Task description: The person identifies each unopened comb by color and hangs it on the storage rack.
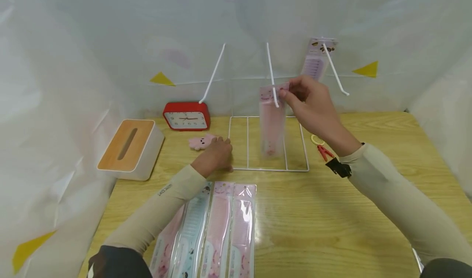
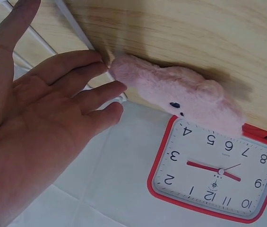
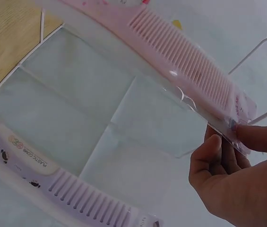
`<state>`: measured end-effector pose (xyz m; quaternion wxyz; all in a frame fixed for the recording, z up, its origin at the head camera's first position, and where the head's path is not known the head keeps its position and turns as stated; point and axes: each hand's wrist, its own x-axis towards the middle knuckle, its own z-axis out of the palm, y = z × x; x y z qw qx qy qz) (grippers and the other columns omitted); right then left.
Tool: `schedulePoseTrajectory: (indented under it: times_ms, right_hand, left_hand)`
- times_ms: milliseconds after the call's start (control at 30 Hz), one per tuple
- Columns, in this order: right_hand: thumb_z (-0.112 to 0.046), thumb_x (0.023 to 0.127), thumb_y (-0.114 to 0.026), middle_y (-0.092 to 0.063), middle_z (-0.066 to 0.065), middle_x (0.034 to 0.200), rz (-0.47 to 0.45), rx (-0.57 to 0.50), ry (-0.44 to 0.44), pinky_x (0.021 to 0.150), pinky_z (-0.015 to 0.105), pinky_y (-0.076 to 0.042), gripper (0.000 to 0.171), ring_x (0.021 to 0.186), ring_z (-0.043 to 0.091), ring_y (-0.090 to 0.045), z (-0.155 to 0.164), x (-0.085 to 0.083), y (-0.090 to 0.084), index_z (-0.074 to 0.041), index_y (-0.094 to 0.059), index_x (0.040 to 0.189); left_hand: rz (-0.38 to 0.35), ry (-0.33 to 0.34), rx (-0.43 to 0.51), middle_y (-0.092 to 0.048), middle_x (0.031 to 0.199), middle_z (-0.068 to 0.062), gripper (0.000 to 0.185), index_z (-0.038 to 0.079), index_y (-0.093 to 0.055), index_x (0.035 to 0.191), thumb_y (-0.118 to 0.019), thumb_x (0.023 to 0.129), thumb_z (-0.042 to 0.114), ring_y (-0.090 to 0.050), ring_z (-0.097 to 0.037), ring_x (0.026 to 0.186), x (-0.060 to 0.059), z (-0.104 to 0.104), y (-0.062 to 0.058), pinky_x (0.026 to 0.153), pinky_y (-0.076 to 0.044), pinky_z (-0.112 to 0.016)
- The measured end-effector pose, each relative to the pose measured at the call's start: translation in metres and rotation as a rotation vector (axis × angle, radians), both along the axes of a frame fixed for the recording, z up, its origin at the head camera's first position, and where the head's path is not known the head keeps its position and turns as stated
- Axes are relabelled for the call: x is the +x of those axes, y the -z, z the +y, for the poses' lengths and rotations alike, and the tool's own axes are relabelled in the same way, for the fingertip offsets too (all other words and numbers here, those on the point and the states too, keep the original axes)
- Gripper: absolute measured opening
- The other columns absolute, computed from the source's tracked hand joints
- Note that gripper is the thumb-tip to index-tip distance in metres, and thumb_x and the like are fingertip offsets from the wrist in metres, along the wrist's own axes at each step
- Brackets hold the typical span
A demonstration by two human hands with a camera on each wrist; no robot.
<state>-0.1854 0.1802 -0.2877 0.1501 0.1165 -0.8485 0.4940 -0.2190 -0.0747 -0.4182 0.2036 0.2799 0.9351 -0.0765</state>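
Note:
My right hand [image 1: 313, 102] pinches the top corner of a pink comb in clear packaging [image 1: 272, 126] between thumb and fingers. The packet hangs upright by the middle white hook [image 1: 271, 65], whose end crosses its header in the head view. In the right wrist view, the comb's teeth [image 3: 185, 56] show through the plastic. Low at the left, my left hand [image 1: 217, 153] has its fingers extended beside the white wire rack [image 1: 268, 170]. Those fingertips reach right to the end of a pink plush toy [image 2: 180, 90] in the left wrist view.
A purple packaged comb [image 1: 313, 67] hangs on the right hook [image 1: 335, 70]; the left hook [image 1: 212, 73] is bare. Several packaged combs [image 1: 221, 224] lie in front. Around them are a red clock [image 1: 187, 116], a tissue box [image 1: 127, 147] and a red clip [image 1: 324, 152].

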Motion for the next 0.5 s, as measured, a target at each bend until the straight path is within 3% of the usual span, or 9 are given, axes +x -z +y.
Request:
schedulePoseTrajectory:
  times_ms: [333,500]
  right_hand:
    - [-0.019,0.100,-0.061,-0.068,0.013,0.100,-0.009,-0.016,0.117,0.077,0.022,-0.044,0.023,0.086,0.014,-0.059,-0.013,-0.073,0.003,0.002,-0.061,0.110]
    - [-0.024,0.103,-0.057,-0.066,0.009,0.101,-0.043,0.002,0.165,0.074,0.023,-0.043,0.025,0.086,0.014,-0.057,-0.016,-0.100,0.004,-0.002,-0.059,0.115]
  left_hand:
    - [0.029,0.014,-0.019,-0.059,0.129,-0.018,0.063,-0.001,-0.066,0.113,-0.085,0.077,0.047,-0.054,-0.036,0.119,0.000,-0.002,0.000,0.110,-0.038,-0.046]
    - [0.022,0.006,0.009,-0.060,0.126,-0.017,0.060,-0.001,-0.067,0.109,-0.086,0.076,0.045,-0.055,-0.035,0.114,0.001,-0.003,0.002,0.109,-0.038,-0.047]
